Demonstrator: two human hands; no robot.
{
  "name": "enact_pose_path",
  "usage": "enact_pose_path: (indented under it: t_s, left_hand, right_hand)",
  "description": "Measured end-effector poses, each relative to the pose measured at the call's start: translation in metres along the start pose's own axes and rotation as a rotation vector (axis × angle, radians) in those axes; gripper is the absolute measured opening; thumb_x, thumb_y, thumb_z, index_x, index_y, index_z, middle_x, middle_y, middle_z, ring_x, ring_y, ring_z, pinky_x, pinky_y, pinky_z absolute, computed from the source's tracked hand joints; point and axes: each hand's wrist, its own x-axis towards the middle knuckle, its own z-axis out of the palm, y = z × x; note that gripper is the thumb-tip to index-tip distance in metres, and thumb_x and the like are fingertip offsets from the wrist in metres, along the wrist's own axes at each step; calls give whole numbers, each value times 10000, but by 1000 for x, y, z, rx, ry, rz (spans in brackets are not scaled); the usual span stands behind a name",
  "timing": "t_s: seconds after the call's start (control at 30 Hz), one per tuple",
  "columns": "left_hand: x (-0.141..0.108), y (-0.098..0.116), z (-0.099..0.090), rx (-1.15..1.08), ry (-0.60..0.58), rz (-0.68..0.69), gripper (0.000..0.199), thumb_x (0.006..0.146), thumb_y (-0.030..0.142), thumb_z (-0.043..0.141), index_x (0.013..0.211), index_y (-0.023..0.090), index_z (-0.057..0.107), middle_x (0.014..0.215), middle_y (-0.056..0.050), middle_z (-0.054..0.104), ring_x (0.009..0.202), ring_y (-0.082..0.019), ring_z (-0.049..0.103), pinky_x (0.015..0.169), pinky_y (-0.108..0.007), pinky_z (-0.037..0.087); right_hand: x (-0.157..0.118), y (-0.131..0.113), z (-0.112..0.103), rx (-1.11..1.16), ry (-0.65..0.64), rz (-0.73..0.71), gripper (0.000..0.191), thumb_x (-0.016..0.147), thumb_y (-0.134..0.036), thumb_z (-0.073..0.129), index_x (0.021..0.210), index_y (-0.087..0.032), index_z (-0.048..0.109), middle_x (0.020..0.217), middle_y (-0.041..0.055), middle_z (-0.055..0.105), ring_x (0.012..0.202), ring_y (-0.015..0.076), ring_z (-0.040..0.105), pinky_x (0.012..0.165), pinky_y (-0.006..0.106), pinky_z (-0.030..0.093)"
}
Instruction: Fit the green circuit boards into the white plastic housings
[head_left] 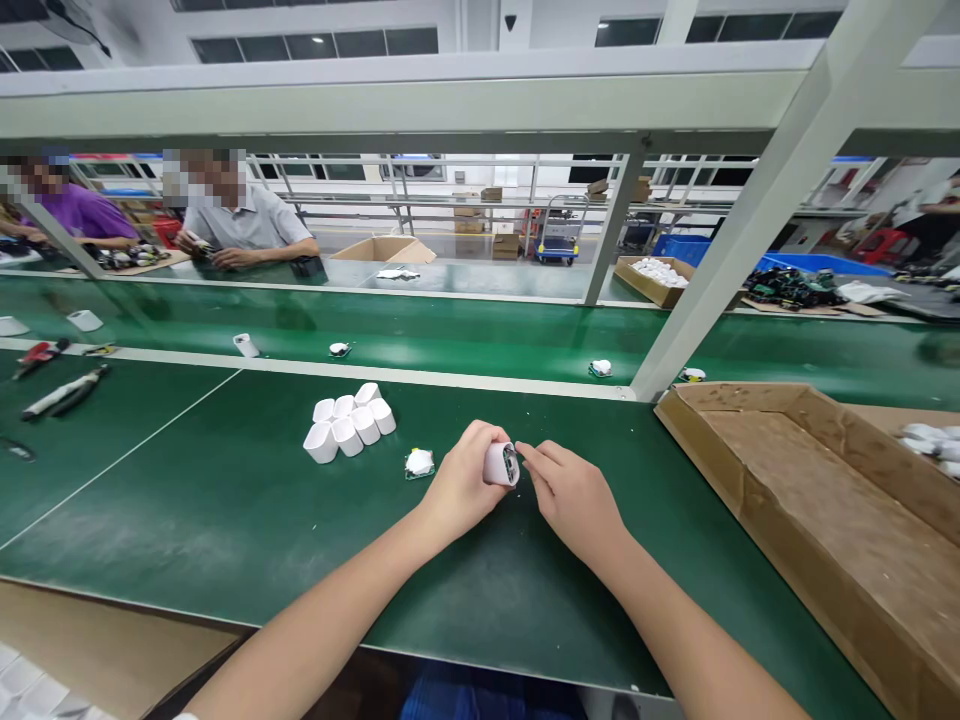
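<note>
My left hand is wrapped round a white plastic housing, whose open end faces right and shows a green circuit board inside. Close to that open end is my right hand, its fingertips near the rim; whether they pinch anything small is hidden. On the green table, left of my left hand, lies a circuit board with a white part on top. Farther left stands a tight group of several white housings, their openings up.
A cardboard tray fills the right side. The green conveyor beyond the table carries scattered boards and housings. Tools lie at far left. A slanted post rises at right. Two people sit across the line.
</note>
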Motion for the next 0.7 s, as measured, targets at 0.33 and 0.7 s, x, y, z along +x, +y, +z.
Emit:
enact_pose_path:
  t_s: [0.33, 0.7]
  left_hand:
    - [-2, 2, 3, 57, 140, -14, 235, 642, 75, 545, 773, 212, 405, 805, 36, 448, 649, -105, 469, 559, -223, 357]
    - [1, 9, -3, -155, 150, -163, 324, 562, 265, 794, 743, 192, 535, 641, 57, 531, 574, -102, 477, 501, -208, 376]
  right_hand:
    - [-7, -22, 4, -8, 26, 32, 411, 830, -34, 376, 1128, -156, 632, 758, 36, 642, 605, 134, 542, 517, 233, 375]
    - [-2, -17, -13, 391, 298, 84, 317, 919, -128, 389, 1084, -181, 654, 794, 33, 647, 635, 112, 592, 558, 210, 455]
